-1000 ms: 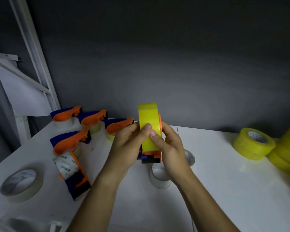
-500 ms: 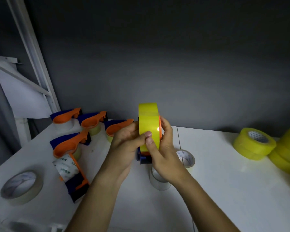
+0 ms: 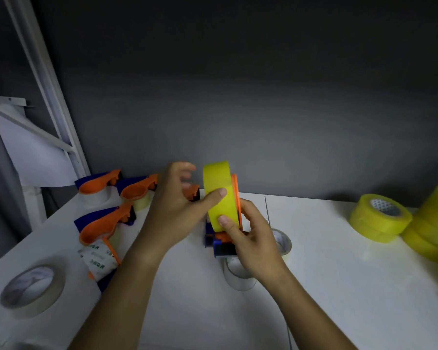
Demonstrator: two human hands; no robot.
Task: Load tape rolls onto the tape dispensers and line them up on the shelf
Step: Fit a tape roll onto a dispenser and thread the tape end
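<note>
Above the middle of the white worktop (image 3: 339, 274), near its back edge, both hands hold up a blue-and-orange tape dispenser (image 3: 221, 242) carrying a yellow tape roll (image 3: 219, 192) that stands on edge. The right hand (image 3: 250, 238) grips the dispenser from its right side, thumb pressed on the lower face of the roll and fingers curled behind the orange frame. The left hand (image 3: 176, 200) lays its thumb flat across the roll's face, while its other fingers are spread loosely apart and blurred, touching nothing that can be made out. Along the back left of the worktop sit loaded dispensers (image 3: 104, 184), with another one (image 3: 106, 222) nearer the front and one lying on its side just beside it. A pale tape roll (image 3: 32, 286) lies flat at the front left corner, clear rolls (image 3: 238, 275) stand under the right hand, and stacked yellow rolls (image 3: 379, 217) sit towards the right edge.
</note>
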